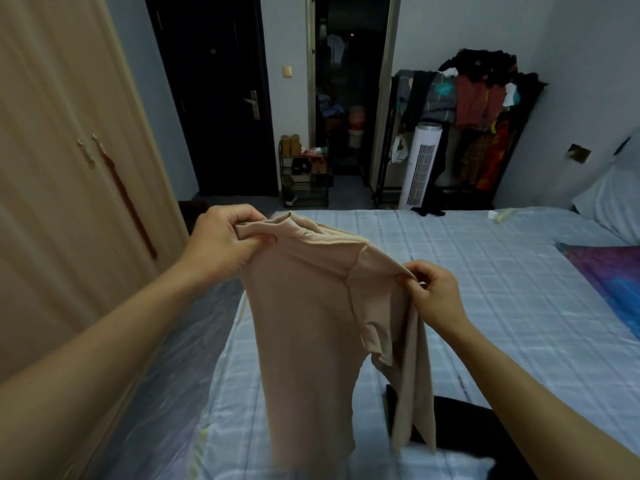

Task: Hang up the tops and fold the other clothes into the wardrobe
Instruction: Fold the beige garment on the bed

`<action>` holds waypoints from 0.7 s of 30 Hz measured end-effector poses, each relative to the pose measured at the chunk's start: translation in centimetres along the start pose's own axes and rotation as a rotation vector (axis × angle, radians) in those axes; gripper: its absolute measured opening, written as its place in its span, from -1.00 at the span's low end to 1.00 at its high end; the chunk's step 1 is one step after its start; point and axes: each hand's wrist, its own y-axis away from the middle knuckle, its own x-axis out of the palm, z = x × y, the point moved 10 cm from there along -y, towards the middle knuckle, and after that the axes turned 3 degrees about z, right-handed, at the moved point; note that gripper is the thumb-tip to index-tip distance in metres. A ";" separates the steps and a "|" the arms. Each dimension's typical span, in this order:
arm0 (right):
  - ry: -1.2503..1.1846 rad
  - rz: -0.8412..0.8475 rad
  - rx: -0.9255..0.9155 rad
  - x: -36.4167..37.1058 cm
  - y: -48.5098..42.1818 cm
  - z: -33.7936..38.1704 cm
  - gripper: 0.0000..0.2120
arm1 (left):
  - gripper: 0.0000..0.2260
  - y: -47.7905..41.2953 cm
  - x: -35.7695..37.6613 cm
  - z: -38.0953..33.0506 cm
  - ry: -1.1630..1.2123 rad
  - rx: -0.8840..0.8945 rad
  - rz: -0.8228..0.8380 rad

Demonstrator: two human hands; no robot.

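Note:
I hold a beige long-sleeved top (304,323) up over the bed (485,289), its body hanging straight down. My left hand (225,240) grips the top at one shoulder near the collar. My right hand (433,292) pinches the other shoulder seam, and a sleeve hangs below it. A black garment (457,427) lies on the bed under my right forearm, partly hidden by the sleeve. The wardrobe (69,168), light wood with its doors closed, stands along the left.
A checked sheet covers the bed, with a pillow (613,199) and a purple-blue blanket (609,271) at the right. Beyond the bed stand a white tower fan (420,164), a loaded clothes rack (485,116), a shoe rack (304,171) and a dark door (221,98).

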 end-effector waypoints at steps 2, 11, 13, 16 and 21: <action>0.012 -0.022 0.012 0.6 -2.8 -1.4 -0.74 | -0.85 -2.8 0.8 1.9 -0.005 -0.004 -0.019; 0.011 -0.182 -0.028 1.2 -14.7 -4.6 -0.75 | -0.81 -12.6 3.1 5.9 0.075 0.096 -0.161; 0.006 -0.213 -0.077 0.5 -16.0 -3.8 -0.75 | -0.84 -13.1 2.9 5.3 0.109 0.143 -0.171; 0.022 -0.208 -0.114 -0.3 -16.1 -3.2 -0.73 | -0.91 -12.2 3.1 4.5 0.126 0.186 -0.131; 0.089 -0.127 -0.079 0.2 -11.5 -5.1 -0.75 | -0.89 -7.1 5.8 4.7 0.047 0.155 0.048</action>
